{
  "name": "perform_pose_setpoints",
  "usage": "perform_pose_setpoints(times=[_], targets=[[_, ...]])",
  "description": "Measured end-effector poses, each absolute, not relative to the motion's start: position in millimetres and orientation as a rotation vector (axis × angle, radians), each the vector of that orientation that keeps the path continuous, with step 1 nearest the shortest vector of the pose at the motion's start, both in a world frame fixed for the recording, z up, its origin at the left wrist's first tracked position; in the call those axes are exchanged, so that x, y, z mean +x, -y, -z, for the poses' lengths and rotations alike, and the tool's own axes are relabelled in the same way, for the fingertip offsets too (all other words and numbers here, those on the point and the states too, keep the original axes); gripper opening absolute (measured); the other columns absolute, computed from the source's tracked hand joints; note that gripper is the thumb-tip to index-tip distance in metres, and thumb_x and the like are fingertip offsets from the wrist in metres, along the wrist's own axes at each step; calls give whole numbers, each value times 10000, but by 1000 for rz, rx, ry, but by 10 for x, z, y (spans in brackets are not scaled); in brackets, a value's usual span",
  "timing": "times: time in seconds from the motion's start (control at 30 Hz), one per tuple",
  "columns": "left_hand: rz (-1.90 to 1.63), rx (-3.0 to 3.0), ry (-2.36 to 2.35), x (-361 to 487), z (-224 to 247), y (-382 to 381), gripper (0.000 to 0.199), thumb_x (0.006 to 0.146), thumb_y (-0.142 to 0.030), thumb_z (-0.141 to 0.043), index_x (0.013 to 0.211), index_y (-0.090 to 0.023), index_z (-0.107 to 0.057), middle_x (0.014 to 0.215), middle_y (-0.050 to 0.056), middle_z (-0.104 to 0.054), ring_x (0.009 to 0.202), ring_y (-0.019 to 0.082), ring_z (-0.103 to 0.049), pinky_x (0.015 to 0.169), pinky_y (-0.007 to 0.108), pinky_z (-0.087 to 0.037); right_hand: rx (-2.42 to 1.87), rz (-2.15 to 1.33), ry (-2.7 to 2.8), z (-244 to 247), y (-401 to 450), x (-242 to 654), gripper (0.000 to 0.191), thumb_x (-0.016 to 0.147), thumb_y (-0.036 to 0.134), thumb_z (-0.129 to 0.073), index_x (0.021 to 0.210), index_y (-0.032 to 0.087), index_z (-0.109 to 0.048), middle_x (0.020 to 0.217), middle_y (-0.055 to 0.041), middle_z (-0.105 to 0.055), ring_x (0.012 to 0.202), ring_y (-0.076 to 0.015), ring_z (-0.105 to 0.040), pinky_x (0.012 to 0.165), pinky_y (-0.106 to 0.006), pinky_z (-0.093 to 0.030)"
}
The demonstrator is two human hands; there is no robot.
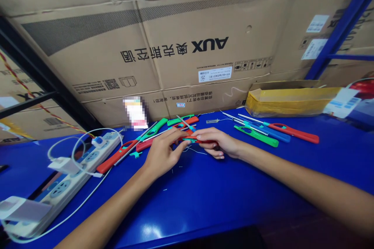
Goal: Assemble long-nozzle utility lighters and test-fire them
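My right hand (217,142) is closed around a red gas lighter (189,133) with teal parts, at the middle of the table. At its other end, my left hand (163,149) pinches with thumb and index finger; the fingers partly hide the lighter. A metal rod slants up behind the held piece. Thin pale wires (198,151) trail below it. Beyond my left hand lie a red lighter (115,157), a green lighter (157,126) and a loose teal trigger (135,155). Right of my hands rest a green casing (260,137), a blue one (280,135) and a red lighter (298,131).
A white power strip (73,186) with plugs and cables runs along the left. A blurred, bright phone-like screen (136,113) leans against a large cardboard box (175,15). At the back right stands a yellow-taped box (286,103). A small metal part (212,121) lies behind my right hand.
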State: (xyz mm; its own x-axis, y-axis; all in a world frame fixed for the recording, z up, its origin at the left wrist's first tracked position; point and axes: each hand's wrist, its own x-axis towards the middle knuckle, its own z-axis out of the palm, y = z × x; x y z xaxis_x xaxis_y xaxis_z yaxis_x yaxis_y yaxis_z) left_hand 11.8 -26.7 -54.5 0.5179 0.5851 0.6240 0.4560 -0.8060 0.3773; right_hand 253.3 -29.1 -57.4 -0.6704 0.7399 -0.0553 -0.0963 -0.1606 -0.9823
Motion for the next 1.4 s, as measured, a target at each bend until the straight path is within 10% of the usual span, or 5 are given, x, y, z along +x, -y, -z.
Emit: perform_pose_setpoints(times=[0.83,1.4], targets=[[-1213,2682,-940,138,500,317,135,1026,-290,-662,1099,-219,-751,1055,48,-794,956,218,-741,847,360,-569,-750,-1799,1582,583,310,2527,358,960,445,-685,1213,201,-620,539,141,-384,328,-73,-346,315,-205,-297],[-1262,2727,-960,162,527,299,97,983,-261,-681,1058,-208,-712,974,34,-762,887,219,-684,820,371,-512,-844,-1576,1776,600,285,2511,377,989,492,-629,1084,146,-744,760,-55,-798,395,-100,-578,382,-228,-406]])
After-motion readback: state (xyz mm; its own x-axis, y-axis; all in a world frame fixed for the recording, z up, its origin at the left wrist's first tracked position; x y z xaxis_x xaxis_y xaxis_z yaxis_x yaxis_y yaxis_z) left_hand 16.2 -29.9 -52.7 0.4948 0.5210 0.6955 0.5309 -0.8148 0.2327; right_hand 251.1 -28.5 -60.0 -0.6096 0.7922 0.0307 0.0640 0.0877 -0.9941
